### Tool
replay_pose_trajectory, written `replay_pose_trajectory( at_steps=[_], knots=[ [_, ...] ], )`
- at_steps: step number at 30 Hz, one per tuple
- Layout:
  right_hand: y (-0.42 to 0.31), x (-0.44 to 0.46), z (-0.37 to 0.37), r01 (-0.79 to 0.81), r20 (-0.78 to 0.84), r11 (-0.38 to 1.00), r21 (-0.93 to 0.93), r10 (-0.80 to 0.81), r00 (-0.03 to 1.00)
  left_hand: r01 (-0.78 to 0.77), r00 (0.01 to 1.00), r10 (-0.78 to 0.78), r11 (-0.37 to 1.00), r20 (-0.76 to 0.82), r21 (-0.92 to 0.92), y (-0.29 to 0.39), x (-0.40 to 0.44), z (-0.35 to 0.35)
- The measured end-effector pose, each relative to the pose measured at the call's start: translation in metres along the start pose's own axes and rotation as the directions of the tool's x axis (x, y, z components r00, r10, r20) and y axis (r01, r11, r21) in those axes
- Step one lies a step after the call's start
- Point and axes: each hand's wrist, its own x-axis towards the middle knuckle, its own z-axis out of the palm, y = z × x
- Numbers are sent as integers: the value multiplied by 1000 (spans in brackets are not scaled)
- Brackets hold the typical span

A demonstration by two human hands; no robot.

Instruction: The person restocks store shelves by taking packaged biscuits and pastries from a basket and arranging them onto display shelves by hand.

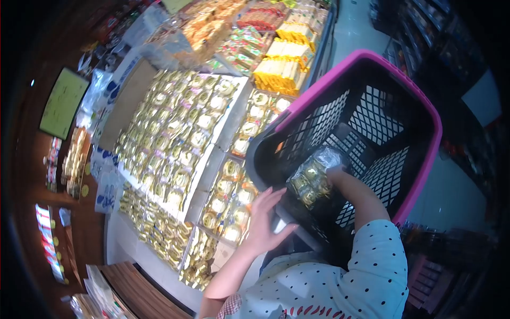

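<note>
A clear plastic bag point(309, 183) of shiny gold-wrapped pieces is lying inside a deep black plastic basket point(438, 130) with a pink rim. The right hand point(334, 176) is touching the bag, but its fingers are mostly hidden, so I am not able to tell how far they are closing. The left hand point(264, 223), fingers and thumb spread apart, is grasping nothing right by the basket's near edge, while rows of round gold-wrapped packets point(180, 122) are lying beside the basket

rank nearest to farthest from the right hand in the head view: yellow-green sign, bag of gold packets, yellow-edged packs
1. Bag of gold packets: at the right hand, inside the basket.
2. Yellow-edged packs: upper middle of the picture.
3. Yellow-green sign: far left.
</note>
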Motion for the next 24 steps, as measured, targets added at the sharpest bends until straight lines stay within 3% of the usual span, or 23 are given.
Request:
replay_pose_trajectory(
  at_steps=[4, 6, 8, 11, 16, 19, 20, 21, 22, 23, 24],
  knots=[
    [-18, -28, -51, -4, -54, 991, -131, -3, 999, 24, 999, -23, 999, -28, 48, 9, -12, -9],
    [-32, -51, -80, -16, -96, 979, -205, -4, 995, 29, 999, -22, 955, -28, 295, 17, -25, -15],
    [-48, -82, -106, -30, -137, 963, -267, -7, 991, 72, 995, -35, 910, -97, 407, 11, -53, -22],
    [-70, -124, -137, -72, -204, 943, -326, 4, 979, 262, 949, -154, 870, -276, 417, -18, -116, -36],
    [-98, -207, -177, -219, -412, 927, -306, 78, 908, 597, 738, -353, 738, -574, 314, -44, -254, -59],
    [-127, -280, -183, -221, -636, 951, -214, 36, 771, 746, 553, -429, 637, -714, 194, -42, -309, -68],
    [-123, -282, -194, -161, -691, 944, -289, -89, 718, 776, 501, -438, 609, -746, 164, -43, -324, -70],
    [-127, -296, -196, -20, -776, 946, -324, -254, 577, 797, 471, -459, 587, -753, 140, -46, -336, -72],
    [-177, -351, -181, -122, -806, 962, -243, -130, 578, 807, 446, -460, 577, -767, 123, -50, -345, -75],
    [-195, -368, -175, -177, -881, 945, -276, -175, 439, 816, 425, -463, 568, -777, 108, -53, -354, -78],
    [-221, -391, -161, -105, -910, 941, -321, -276, 308, 801, 433, -426, 585, -794, 123, -54, -356, -84]
  ],
)
